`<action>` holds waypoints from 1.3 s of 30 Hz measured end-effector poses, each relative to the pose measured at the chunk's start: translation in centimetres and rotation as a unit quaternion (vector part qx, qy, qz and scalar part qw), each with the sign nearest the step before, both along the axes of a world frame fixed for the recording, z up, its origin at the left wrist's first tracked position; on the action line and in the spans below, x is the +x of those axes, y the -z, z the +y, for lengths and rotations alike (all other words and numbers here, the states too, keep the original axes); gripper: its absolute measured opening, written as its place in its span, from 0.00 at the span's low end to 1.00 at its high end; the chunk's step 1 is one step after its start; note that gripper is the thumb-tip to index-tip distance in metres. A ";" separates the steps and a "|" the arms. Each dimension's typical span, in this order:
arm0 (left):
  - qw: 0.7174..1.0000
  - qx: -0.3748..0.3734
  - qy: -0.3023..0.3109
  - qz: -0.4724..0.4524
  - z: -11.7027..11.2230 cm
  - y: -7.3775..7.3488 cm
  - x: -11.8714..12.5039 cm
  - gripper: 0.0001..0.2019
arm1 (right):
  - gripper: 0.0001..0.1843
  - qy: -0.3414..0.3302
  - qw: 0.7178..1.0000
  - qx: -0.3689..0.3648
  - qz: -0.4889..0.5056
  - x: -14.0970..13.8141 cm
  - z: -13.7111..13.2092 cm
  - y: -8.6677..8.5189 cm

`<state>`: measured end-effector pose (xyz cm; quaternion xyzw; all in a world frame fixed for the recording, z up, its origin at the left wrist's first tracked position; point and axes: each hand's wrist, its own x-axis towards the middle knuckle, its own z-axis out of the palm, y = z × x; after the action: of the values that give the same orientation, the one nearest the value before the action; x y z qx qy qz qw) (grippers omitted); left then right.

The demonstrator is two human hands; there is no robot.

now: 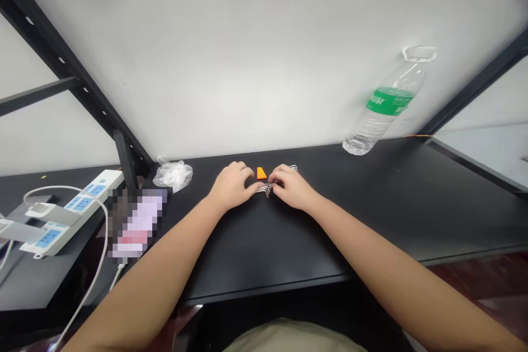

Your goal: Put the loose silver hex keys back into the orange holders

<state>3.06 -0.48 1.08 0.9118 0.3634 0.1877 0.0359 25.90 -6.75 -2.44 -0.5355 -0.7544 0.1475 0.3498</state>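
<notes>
Two hands meet over a bundle of thin metal rods at the back of the black worktop (371, 214).

From the left: white power strips (70, 212) with a looping cable, then a crumpled clear bag (173, 175). The left hand (231, 187) is curled, its fingertips pinching one end of the bundle of thin metal rods (264, 189). A small orange wedge (261, 173) lies just behind that spot. The right hand (291, 187) is closed over the bundle's other end. Well to the right, a water bottle (385, 107) stands by the wall. The hands seem to be sorting or separating the rods; the next move calls for a fine, steady pinch on single pieces.
</notes>
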 end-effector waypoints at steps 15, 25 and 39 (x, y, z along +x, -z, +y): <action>0.967 -0.203 -0.150 -0.042 4.8 1.3 -3.8 0.25 | 0.05 -0.045 0.980 0.037 -0.191 -3.2 -2.3 -2.1; 0.967 -0.222 -0.108 -0.061 5.2 1.5 -4.4 0.32 | 0.07 -0.110 0.982 -0.097 -0.118 -2.3 -3.5 -2.7; 0.913 -0.333 0.063 -0.226 1.6 -0.8 -1.9 0.11 | 0.09 0.033 0.995 0.022 0.097 0.3 -1.1 -2.0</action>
<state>1.14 1.15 1.91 0.8012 0.3285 0.2540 0.4309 26.25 -7.86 -0.45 -0.5357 -0.7019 0.1700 0.4377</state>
